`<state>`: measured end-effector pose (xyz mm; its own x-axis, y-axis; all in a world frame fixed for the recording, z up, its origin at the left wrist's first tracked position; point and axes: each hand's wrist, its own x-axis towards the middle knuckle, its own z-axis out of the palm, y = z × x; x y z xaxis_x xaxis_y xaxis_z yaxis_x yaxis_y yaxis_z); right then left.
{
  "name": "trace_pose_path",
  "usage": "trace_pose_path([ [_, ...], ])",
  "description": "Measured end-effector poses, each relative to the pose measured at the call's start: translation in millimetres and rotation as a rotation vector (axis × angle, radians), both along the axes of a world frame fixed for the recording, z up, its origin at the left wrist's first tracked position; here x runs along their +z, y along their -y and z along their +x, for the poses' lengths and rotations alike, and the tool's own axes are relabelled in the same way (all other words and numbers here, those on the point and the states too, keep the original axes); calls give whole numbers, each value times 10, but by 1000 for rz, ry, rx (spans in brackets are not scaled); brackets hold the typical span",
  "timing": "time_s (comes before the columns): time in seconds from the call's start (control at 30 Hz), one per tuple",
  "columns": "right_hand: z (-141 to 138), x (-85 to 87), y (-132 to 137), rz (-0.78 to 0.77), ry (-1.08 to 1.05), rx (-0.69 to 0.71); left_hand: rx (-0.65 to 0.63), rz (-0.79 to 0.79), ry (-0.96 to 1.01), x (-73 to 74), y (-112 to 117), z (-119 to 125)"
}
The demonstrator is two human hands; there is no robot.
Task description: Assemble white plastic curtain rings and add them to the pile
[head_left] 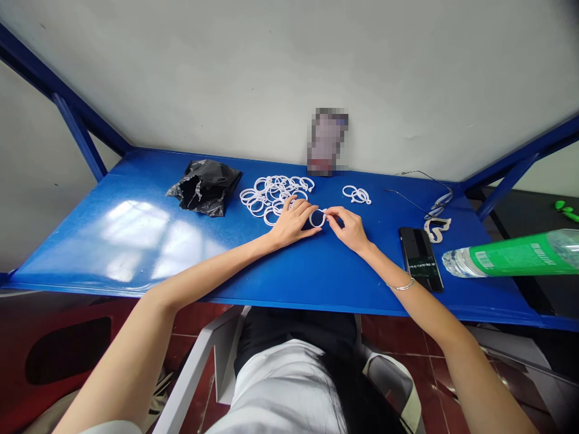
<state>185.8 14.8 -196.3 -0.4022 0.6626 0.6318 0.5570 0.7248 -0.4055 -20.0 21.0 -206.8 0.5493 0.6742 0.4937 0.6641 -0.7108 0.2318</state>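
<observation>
A single white plastic ring lies between my two hands on the blue table. My left hand has its fingers curled on the ring's left side. My right hand pinches the ring's right side with thumb and forefinger. Just behind my left hand is a heap of several white rings. A small group of linked white rings lies apart, behind my right hand.
A crumpled black plastic bag sits at the back left. A dark phone, glasses and a white clip lie to the right. A green-labelled water bottle lies on its side at the right edge.
</observation>
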Motion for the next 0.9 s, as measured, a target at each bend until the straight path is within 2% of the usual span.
trace_pose_path([
  [0.53, -13, 50, 6, -177, -57, -27, -31, 16, 98, 32, 3, -7],
  [0.7, -34, 62, 11, -383, -234, -7, -32, -26, 136, 51, -6, -21],
  [0.9, -19, -25, -33, -624, -481, 25, -87, -4, 188, 44, -22, -49],
])
